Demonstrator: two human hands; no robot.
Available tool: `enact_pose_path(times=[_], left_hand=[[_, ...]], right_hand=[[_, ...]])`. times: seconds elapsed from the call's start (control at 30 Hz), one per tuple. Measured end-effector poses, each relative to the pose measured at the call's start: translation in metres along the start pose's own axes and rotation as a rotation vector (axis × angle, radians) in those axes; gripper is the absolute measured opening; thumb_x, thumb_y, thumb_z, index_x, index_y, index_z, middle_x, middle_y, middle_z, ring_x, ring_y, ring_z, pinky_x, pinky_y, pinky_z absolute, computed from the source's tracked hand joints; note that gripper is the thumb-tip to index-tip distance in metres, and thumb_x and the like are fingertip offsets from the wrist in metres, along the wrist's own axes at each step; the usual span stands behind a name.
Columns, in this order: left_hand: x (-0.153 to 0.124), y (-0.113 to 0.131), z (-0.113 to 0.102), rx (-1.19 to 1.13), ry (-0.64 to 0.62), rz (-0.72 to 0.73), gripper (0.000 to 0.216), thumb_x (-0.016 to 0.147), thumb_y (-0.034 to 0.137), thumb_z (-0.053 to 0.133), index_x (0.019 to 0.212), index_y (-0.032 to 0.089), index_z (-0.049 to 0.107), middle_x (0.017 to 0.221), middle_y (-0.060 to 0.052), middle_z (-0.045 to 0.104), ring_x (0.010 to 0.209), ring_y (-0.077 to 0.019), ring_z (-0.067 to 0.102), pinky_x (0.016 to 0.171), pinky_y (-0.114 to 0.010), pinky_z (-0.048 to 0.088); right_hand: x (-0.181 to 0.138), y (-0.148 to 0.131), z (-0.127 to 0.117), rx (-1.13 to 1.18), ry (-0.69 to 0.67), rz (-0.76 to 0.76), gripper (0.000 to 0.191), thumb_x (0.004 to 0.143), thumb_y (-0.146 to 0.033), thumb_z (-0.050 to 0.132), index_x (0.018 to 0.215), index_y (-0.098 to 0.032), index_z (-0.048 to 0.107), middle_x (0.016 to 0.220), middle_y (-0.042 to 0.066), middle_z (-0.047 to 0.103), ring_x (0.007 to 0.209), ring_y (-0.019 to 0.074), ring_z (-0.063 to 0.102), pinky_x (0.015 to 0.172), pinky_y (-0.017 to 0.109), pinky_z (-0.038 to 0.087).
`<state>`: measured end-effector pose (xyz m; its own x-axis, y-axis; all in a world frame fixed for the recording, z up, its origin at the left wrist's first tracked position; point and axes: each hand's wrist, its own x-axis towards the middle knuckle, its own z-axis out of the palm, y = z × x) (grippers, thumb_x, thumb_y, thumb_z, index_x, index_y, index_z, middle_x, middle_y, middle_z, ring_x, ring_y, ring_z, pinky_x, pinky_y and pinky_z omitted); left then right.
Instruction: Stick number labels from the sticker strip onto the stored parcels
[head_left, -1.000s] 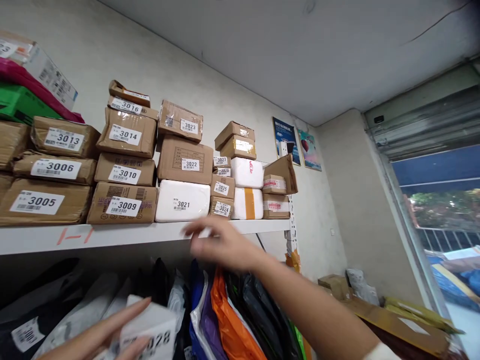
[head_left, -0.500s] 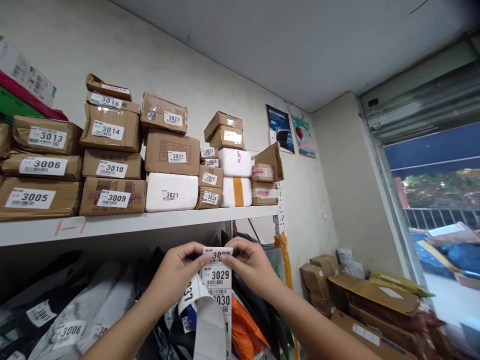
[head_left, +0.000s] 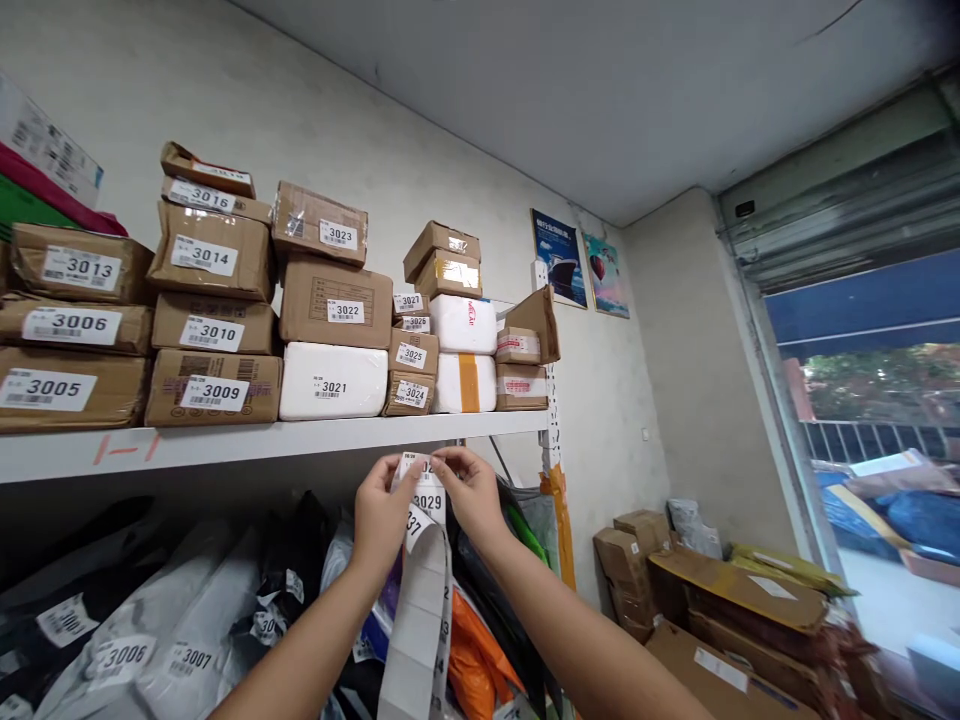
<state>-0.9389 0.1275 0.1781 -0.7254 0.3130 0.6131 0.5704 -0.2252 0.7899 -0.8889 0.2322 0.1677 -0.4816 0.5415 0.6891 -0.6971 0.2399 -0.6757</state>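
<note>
Between my two hands hangs a long strip of white number labels (head_left: pixel 427 503), its upper part printed 3029 and its lower end curling down with the backing showing. My left hand (head_left: pixel 382 510) pinches the top label at its left side, thumb in front. From the right, my right hand (head_left: pixel 471 492) grips the same label near its top edge, fingers closed. The number on that top label is partly covered by my thumbs. Just above stands the white shelf (head_left: pixel 360 437), with a white package (head_left: pixel 462 383) banded in orange tape nearest my hands.
Labelled cardboard boxes (head_left: pixel 336 303) are stacked along the shelf. Below it lie bagged parcels (head_left: pixel 127 640) and an orange bag (head_left: pixel 472 650). More cartons (head_left: pixel 739 590) sit on the floor at right, beside an open shutter doorway (head_left: pixel 862 400).
Both hands and the label strip have risen toward the shelf edge and shifted slightly left. The shelf and boxes appear a little further left in view.
</note>
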Motion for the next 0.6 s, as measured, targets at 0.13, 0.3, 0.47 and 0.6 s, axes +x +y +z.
enact_pose_path(times=[0.13,0.3,0.47,0.6], left_hand=[[0.020,0.000,0.006,0.089,-0.082,-0.032,0.053,0.062,0.058,0.065,0.081,0.008,0.060,0.073,-0.006,0.060,0.066,-0.0137,0.051,0.060,-0.023,0.040],[0.029,0.002,0.018,0.217,-0.199,-0.093,0.051,0.057,0.059,0.064,0.069,0.011,0.056,0.058,-0.001,0.050,0.053,-0.0108,0.040,0.049,-0.022,0.031],[0.035,-0.004,0.019,0.277,-0.303,0.099,0.050,0.073,0.059,0.052,0.056,0.013,0.043,0.058,0.000,0.037,0.059,-0.0110,0.036,0.056,-0.023,0.028],[0.048,-0.004,0.016,0.262,-0.370,0.224,0.048,0.081,0.055,0.045,0.059,0.013,0.046,0.070,-0.003,0.044,0.069,-0.0138,0.043,0.067,-0.024,0.033]], right_hand=[[0.026,0.007,0.001,0.036,0.010,0.013,0.026,0.063,-0.037,0.067,0.075,-0.014,0.064,0.079,0.007,0.065,0.076,0.0165,0.059,0.078,0.032,0.047],[0.097,0.012,-0.022,-0.105,0.198,-0.030,0.028,0.070,-0.035,0.059,0.086,-0.012,0.062,0.083,0.008,0.064,0.071,0.0153,0.057,0.062,0.028,0.047],[0.163,0.024,-0.047,-0.373,0.176,-0.056,0.017,0.067,-0.022,0.063,0.081,-0.013,0.064,0.061,0.000,0.053,0.060,0.0130,0.049,0.068,0.030,0.041],[0.172,0.034,-0.053,-0.633,0.297,-0.178,0.037,0.064,-0.026,0.070,0.099,-0.017,0.061,0.086,0.004,0.054,0.072,0.0157,0.049,0.073,0.032,0.039]])
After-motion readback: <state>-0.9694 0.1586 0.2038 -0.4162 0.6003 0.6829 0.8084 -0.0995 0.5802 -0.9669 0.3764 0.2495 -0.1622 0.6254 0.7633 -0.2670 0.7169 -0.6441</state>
